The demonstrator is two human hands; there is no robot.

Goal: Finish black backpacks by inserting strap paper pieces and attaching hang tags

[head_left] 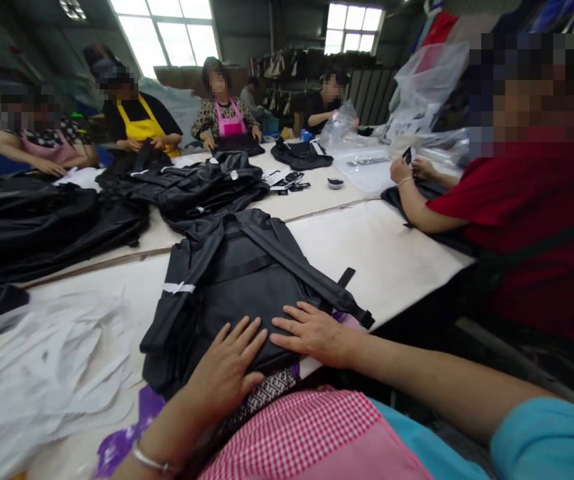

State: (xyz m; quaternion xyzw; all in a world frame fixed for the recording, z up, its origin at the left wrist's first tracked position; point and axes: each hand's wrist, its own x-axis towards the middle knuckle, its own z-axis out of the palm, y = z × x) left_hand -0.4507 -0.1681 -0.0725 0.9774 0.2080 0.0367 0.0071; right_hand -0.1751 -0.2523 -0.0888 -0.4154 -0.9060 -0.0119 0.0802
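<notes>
A black backpack lies flat on the white table with its shoulder straps facing up. My left hand rests on its lower part, fingers spread and palm down. Beside it, my right hand lies flat on the lower right of the same backpack, fingers extended. Neither hand grips anything. A white strip shows on the left strap. Purple plastic and a patterned cloth stick out under the backpack's near edge.
White cut sheets are heaped at the left. Black bags pile up farther back, near small black tags. A person in red sits at the right, holding a tag. Several people work across the table.
</notes>
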